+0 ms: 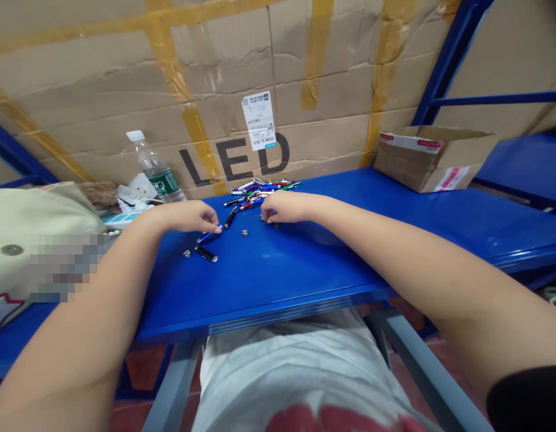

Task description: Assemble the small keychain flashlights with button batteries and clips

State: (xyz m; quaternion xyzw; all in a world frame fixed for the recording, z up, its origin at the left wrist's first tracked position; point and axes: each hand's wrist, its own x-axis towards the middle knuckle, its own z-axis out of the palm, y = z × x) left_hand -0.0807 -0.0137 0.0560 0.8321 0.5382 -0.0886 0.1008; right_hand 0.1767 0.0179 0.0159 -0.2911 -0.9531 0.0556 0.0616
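My left hand [195,216] is closed, its thumb and fingertips pinching one end of a slim blue pen-like piece [206,237] just over the table. Below it lies a black tube [207,254] with a pale open end, beside a few small silvery pieces [186,254]. Another black tube [231,218] rests to the right of that hand. My right hand [282,208] has its fingers bent together down at the tabletop; tiny shiny bits show by the fingertips, and what they grip is hidden. Between the hands sits a small metallic piece [245,233]. Behind them is a pile of coloured metallic pens [255,191].
The blue table [269,282] backs onto a large taped cardboard sheet [331,132] marked LED. A water bottle [156,168] and a pale bag [39,222] stand at left. An open cardboard box [433,156] is at right, near blue frame posts.
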